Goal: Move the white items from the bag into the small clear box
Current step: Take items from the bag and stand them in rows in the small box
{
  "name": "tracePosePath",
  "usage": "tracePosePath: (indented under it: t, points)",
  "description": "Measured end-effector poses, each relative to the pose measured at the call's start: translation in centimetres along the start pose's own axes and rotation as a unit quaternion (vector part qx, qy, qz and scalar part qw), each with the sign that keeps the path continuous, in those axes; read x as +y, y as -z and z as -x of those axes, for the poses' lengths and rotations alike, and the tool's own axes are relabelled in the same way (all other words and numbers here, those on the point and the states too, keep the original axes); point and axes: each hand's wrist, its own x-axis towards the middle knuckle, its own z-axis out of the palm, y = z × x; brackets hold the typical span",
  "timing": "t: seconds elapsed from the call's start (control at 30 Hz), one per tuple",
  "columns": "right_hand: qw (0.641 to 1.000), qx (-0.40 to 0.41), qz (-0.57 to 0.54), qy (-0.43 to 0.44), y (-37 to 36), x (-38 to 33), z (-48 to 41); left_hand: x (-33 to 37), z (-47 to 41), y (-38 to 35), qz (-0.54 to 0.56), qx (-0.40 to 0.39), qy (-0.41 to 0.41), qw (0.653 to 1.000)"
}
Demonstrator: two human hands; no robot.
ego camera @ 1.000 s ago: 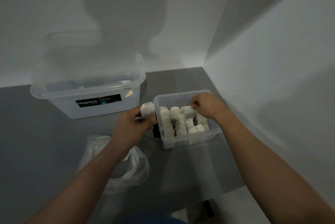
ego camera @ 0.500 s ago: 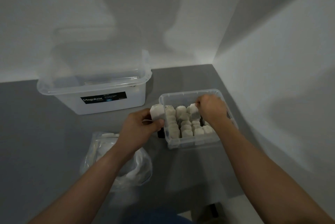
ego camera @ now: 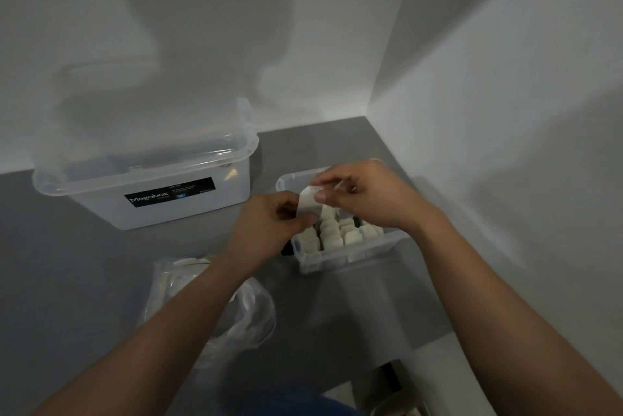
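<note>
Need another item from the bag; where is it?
Head view, lower left: the clear bag lies on the grey surface beneath the left forearm, near-left of the small clear box.

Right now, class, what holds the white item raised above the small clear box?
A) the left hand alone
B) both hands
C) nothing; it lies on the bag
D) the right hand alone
B: the left hand and right hand both pinch the white item over the small clear box.

Dim, soft-focus scene; large shadows, wide-angle edge distortion
</note>
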Motion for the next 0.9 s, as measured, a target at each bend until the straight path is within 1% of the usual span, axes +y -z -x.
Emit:
tracePosePath:
  t: [0.1, 0.2, 0.27, 0.3, 0.33, 0.4, 0.47, 0.53, 0.63, 0.77, 0.9]
  points:
    - [0.998, 0.041, 0.039, 0.001, 0.4, 0.7, -0.2, -0.1, -0.7, -0.5, -0.046, 0.001, -0.040, 0.998]
    - [0.988, 0.139, 0.070, -0.019, 1.2, 2.3, -0.8, -0.9, -1.1, -0.3, -0.184, 0.041, -0.068, 0.980]
    - [0.976, 0.187, 0.099, -0.049, 1.6, 3.9, -1.5, -1.2, -1.1, 0.2, -0.254, 0.027, -0.063, 0.965]
    - [0.973, 0.186, 0.120, -0.062, 1.7, 4.7, -1.9, -1.4, -1.0, 0.5, -0.284, 0.000, -0.049, 0.958]
    - [0.973, 0.166, 0.145, -0.073, 1.7, 5.5, -2.4, -1.6, -1.0, 0.7, -0.314, -0.032, -0.032, 0.948]
    - [0.975, 0.081, 0.182, -0.100, 1.2, 6.9, -3.2, -2.0, -0.8, 0.8, -0.361, -0.079, -0.008, 0.929]
    - [0.973, -0.005, 0.194, -0.123, 0.3, 8.1, -3.8, -2.4, -0.7, 0.7, -0.386, -0.085, -0.002, 0.919]
    - [0.969, -0.039, 0.205, -0.134, -0.9, 9.3, -4.5, -2.3, -0.7, 0.7, -0.396, -0.081, 0.000, 0.915]
    - [0.952, -0.030, 0.253, -0.167, -2.6, 10.6, -5.2, -2.2, -0.7, 0.6, -0.410, -0.082, -0.002, 0.908]
    - [0.948, 0.000, 0.261, -0.184, -3.8, 11.4, -5.6, -2.0, -0.6, 0.6, -0.416, -0.081, 0.000, 0.906]
    - [0.941, 0.000, 0.272, -0.200, -4.1, 11.4, -5.9, -1.9, -0.7, 0.6, -0.419, -0.078, 0.000, 0.905]
